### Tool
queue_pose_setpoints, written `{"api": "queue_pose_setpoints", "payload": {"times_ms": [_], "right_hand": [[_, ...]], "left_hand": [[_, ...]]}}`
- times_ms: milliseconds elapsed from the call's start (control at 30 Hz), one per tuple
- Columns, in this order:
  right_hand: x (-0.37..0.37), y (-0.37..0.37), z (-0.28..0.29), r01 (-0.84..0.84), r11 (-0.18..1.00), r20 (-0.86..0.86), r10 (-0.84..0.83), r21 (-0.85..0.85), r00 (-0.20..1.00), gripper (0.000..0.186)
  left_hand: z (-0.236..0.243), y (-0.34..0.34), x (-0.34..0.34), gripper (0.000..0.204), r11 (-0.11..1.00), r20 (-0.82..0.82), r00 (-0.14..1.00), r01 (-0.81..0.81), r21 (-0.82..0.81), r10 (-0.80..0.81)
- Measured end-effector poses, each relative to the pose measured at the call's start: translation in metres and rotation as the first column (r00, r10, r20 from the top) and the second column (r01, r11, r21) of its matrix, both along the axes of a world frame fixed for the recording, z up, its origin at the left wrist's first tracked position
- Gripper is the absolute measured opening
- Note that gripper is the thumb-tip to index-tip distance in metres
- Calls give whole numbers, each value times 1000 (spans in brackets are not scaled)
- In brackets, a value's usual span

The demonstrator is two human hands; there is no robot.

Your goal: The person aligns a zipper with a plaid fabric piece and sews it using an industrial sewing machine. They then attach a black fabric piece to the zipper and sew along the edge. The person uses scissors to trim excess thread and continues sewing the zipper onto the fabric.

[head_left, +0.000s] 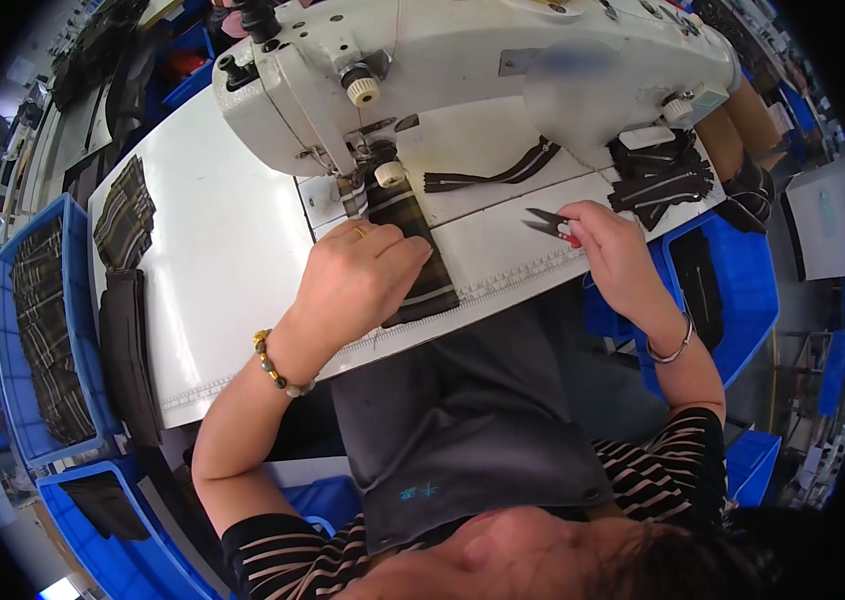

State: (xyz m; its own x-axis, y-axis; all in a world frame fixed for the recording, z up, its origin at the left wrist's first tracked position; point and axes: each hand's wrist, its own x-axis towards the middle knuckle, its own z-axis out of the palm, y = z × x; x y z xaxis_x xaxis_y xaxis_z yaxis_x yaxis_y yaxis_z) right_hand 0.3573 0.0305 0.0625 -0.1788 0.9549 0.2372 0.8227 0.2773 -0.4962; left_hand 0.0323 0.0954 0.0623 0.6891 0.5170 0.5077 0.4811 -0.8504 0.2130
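Observation:
Under the head of a white sewing machine [363,70], a strip of dark olive plaid fabric [428,280] runs toward the table's front edge. My left hand [363,275] is closed on this strip just in front of the presser foot, fingers curled over it; its fingertips are partly hidden. My right hand [613,255] grips small thread snips [551,220] with red on the handle, blades pointing left, to the right of the strip. A dark zipper [488,175] lies behind the strip on the right, and a heap of dark zippers [663,185] sits beyond my right hand.
On the white table's [203,250] left lie stacked plaid pieces [123,210] and dark folded fabric [128,350]. A blue bin [93,250] of plaid pieces adjoins it, with another bin [133,480] below. More blue bins [758,300] stand right, below the table edge.

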Motion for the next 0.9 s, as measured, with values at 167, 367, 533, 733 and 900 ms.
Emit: {"api": "queue_pose_setpoints", "payload": {"times_ms": [167, 367, 533, 733, 900], "right_hand": [[-50, 9, 7, -140, 989, -12, 140, 43, 990, 18], [-84, 28, -13, -210, 972, 41, 206, 110, 978, 22], [-47, 33, -19, -53, 996, 87, 46, 73, 995, 23], [-38, 54, -9, -203, 932, 165, 159, 299, 973, 28], [-95, 86, -18, -238, 932, -510, 69, -274, 857, 23]], "left_hand": [[4, 0, 6, 13, 999, 22, 1000, 12, 35, -13], [-1, 1, 4, 11, 997, 26, 1000, 12, 71, -14], [-8, 6, -17, 5, 971, 38, 971, -237, 25, 236], [-13, 44, -35, 21, 622, 3, 834, -410, -667, 552], [-33, 63, -33, 24, 604, 45, 811, -396, -692, 583]]}}
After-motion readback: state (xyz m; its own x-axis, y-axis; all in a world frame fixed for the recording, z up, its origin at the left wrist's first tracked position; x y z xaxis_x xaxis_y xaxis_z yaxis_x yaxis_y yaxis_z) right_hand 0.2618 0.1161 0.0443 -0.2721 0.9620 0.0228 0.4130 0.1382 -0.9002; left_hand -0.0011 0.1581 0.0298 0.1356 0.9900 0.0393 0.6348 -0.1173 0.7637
